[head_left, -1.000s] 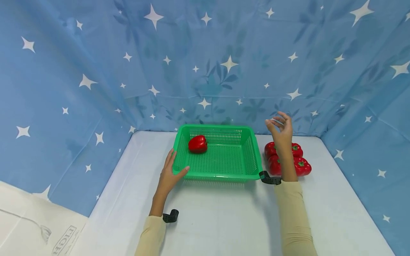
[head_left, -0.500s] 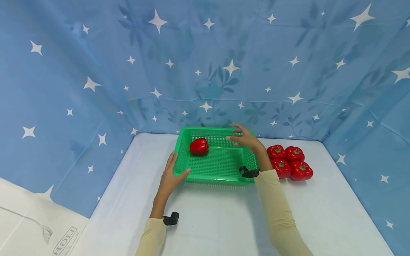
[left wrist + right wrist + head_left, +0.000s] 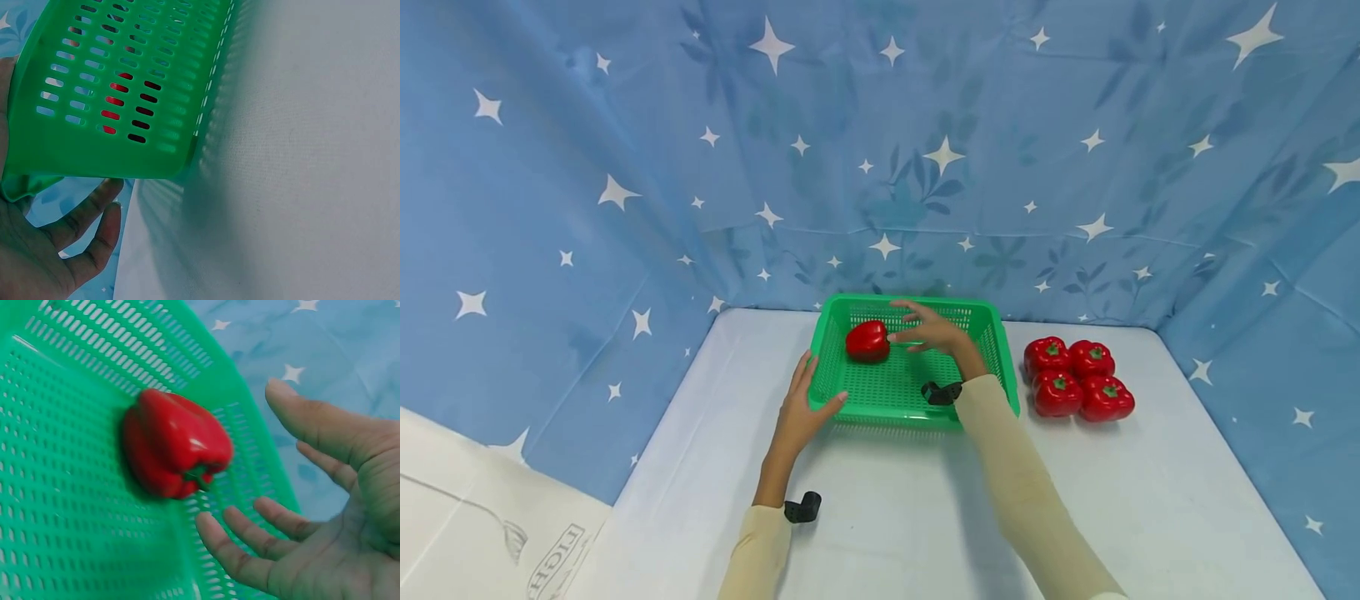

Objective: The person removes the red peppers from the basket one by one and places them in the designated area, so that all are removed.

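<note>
A red bell pepper lies on its side in the left part of a green slotted plastic basket. My right hand is over the basket, just right of that pepper. In the right wrist view its fingers and thumb are spread apart near the pepper, with nothing held. My left hand is at the basket's front left corner, thumb by the front rim and fingers by the left side. In the left wrist view the fingers look relaxed beneath the basket corner.
Several red bell peppers stand grouped on the white table, right of the basket. A blue star-patterned curtain rises behind the table and along both sides.
My right hand has swung left from above the grouped peppers into the basket, close to the lone pepper. My left hand has stayed at the basket corner.
</note>
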The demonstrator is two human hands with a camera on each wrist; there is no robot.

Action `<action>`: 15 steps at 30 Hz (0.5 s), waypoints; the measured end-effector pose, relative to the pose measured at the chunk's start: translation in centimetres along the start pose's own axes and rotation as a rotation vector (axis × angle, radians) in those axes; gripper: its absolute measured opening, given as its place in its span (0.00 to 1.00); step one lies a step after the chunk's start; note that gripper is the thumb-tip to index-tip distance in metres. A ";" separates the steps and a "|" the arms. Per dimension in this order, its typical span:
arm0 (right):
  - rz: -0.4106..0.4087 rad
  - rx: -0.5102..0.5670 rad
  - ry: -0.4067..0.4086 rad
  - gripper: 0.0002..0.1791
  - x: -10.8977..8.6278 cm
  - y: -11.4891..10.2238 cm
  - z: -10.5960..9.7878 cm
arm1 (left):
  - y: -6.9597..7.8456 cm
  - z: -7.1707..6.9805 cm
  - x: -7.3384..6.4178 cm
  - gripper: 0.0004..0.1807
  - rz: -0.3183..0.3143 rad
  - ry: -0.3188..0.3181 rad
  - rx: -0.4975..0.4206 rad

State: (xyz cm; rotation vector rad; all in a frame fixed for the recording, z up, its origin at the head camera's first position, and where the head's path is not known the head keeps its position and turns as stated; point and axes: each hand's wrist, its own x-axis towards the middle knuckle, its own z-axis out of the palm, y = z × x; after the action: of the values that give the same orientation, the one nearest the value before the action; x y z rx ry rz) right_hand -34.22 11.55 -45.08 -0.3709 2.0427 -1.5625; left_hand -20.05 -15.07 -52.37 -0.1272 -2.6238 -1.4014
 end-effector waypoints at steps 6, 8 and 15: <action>0.109 0.035 0.038 0.42 1.2 0.5 1.1 | 0.0 0.0 0.1 0.50 -0.004 -0.009 0.002; 0.142 0.040 0.048 0.42 1.6 0.7 1.3 | 0.0 0.0 0.1 0.50 -0.003 -0.006 0.000; 0.200 0.064 0.087 0.44 3.0 2.1 2.7 | -0.3 0.0 0.0 0.50 -0.007 -0.003 -0.006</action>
State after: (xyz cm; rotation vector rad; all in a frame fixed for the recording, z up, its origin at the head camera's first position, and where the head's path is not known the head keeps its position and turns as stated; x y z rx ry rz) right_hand -34.91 8.47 -48.28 -0.0725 2.0195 -1.5404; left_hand -20.09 -15.22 -52.59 -0.1206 -2.6250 -1.4122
